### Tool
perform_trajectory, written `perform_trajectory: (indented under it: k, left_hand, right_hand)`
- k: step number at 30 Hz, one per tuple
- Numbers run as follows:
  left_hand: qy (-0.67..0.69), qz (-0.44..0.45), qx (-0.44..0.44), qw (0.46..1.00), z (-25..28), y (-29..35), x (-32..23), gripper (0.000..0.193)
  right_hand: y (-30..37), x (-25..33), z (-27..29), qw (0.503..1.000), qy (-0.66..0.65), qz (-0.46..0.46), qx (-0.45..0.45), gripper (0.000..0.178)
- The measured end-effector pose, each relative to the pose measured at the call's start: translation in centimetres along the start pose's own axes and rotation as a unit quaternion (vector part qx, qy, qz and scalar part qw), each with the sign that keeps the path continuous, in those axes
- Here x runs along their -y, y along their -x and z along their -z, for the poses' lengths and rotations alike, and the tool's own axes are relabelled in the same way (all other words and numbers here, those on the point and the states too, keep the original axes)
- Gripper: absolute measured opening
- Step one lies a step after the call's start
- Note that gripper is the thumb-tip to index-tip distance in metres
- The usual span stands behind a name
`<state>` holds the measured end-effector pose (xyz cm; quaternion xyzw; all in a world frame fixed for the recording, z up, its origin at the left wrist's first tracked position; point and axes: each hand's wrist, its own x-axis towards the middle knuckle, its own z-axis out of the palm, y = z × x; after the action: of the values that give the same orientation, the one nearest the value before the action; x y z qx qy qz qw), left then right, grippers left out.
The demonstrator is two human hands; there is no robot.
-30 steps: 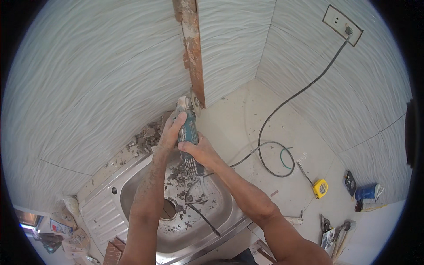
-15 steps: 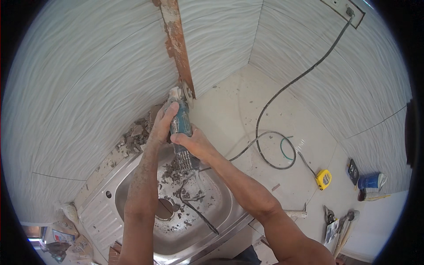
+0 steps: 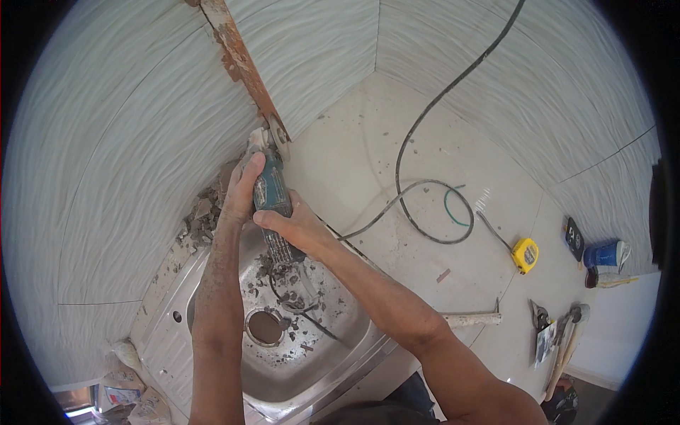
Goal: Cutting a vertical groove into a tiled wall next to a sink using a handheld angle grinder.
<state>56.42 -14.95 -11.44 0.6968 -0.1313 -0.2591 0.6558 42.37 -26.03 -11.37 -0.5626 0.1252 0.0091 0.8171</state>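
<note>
Both hands grip a teal angle grinder (image 3: 270,188) with a dusty body and a grey rear end. My left hand (image 3: 245,185) wraps its front part, thumb along the top. Farther back, my right hand (image 3: 297,225) holds the body with its thumb across it. The grinder's disc (image 3: 278,131) is at the lower end of a reddish-brown slot (image 3: 244,64) cut down the wavy white wall tiles; whether it touches the wall I cannot tell. Below the tool lies a steel sink (image 3: 333,368) with grey rubble around its drain (image 3: 265,328).
Broken rubble (image 3: 203,212) lies between sink and wall. A black cable (image 3: 418,124) loops over the counter (image 3: 340,156). To the right are a yellow tape measure (image 3: 525,255), a blue cup-like container (image 3: 603,253), a black flat box (image 3: 574,239) and a hammer (image 3: 570,347).
The view has shifted, so the wall slot and cable sit differently in the picture. Both hands keep their hold on the angle grinder, its disc still at the slot's lower end.
</note>
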Motion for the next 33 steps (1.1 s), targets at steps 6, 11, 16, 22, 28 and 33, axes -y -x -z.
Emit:
perform_trajectory:
  k: [6,11,16,22,28,33]
  left_hand:
    - [0.014,0.001,0.010,1.000,0.2,-0.1,0.1,0.061]
    - [0.021,0.019,0.013,1.000,0.0,-0.4,0.0,0.059]
    - [0.025,0.019,0.007,0.999,0.2,-0.4,0.1,0.060]
    - [0.020,0.038,0.007,0.999,-0.2,-0.6,0.3,0.062]
    - [0.006,0.053,0.001,0.999,-0.3,-0.6,0.0,0.065]
    - [0.010,0.058,0.012,0.998,-0.2,-0.7,-0.1,0.065]
  right_hand:
    - [0.6,0.8,0.2,0.998,0.059,0.010,-0.002,0.099]
    - [0.3,0.2,0.5,0.994,0.104,0.007,-0.022,0.095]
    - [-0.2,-0.5,0.5,0.996,0.092,0.014,-0.017,0.094]
    - [0.1,-0.9,0.8,0.993,0.110,0.022,-0.038,0.092]
    - [0.0,-0.8,0.9,0.995,0.087,0.025,-0.030,0.088]
    - [0.3,0.1,0.9,0.996,0.080,0.024,-0.037,0.086]
